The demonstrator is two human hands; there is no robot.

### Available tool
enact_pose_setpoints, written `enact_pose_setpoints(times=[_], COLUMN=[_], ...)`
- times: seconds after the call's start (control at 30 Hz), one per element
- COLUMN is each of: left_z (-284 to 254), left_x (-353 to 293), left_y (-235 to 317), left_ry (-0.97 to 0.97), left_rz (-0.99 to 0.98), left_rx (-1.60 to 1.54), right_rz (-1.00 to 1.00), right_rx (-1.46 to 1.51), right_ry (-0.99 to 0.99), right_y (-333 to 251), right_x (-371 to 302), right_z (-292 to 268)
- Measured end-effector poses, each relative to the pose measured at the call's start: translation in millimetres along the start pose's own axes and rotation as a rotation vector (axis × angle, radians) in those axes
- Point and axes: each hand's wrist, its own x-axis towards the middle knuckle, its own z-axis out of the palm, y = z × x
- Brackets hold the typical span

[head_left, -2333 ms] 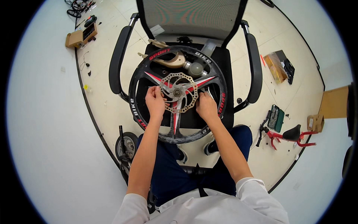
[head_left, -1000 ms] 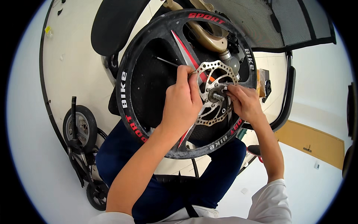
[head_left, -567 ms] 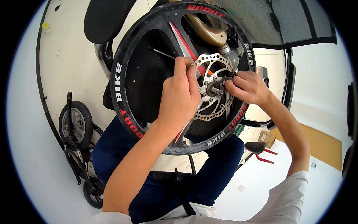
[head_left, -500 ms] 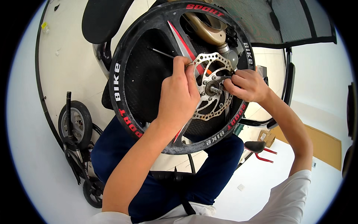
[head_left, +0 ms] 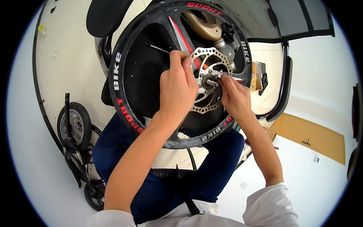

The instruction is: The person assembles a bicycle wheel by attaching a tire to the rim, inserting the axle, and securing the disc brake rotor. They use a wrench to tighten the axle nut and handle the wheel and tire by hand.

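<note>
A black bicycle wheel (head_left: pixel 117 70) with red-and-silver spokes stands tilted before me above my knees. A silver perforated brake disc (head_left: pixel 206 109) lies over its hub, and a threaded axle (head_left: pixel 213 83) sticks out of the middle. My left hand (head_left: pixel 177 89) is closed, pinching the disc's left edge. A thin dark rod (head_left: pixel 158 48) emerges from behind that hand; something orange (head_left: pixel 205 66) shows through the disc roughly in line with it. My right hand (head_left: pixel 236 96) is closed with fingertips by the disc's centre, beside the axle; what they hold is hidden.
A gold-coloured part with a grey joint (head_left: pixel 204 28) sits behind the wheel. A dark mesh panel (head_left: pixel 291 22) is at the upper right, a black padded shape (head_left: pixel 107 17) at the upper left. A small wheeled frame (head_left: pixel 73 125) leans left. A tan door (head_left: pixel 314 132) stands right.
My right hand has shifted left and its forearm has swung inward, with the fingers now pointing up at the disc's centre. The wheel and left hand have drifted slightly left and up in view.
</note>
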Motion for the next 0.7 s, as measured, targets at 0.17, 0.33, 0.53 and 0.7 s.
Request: enact_pose_setpoints(times=[0.17,0.33,0.53,0.7], left_z=[0,3,4,6], left_x=[1,5,11,15], left_y=[0,0,3,6], left_ry=[-0.008,-0.025,-0.088,-0.091], left_rz=[-0.018,-0.001,0.032,0.071], left_rx=[0.011,0.043,0.116,0.152], right_rz=[0.13,0.213,0.037,-0.284], right_rx=[-0.06,-0.021,-0.019,-0.061], right_ry=[0.06,0.105,0.16,0.021], right_y=[-14,-22,-7,22], right_x=[-4,-4,-3,15], right_z=[7,8,7,-7])
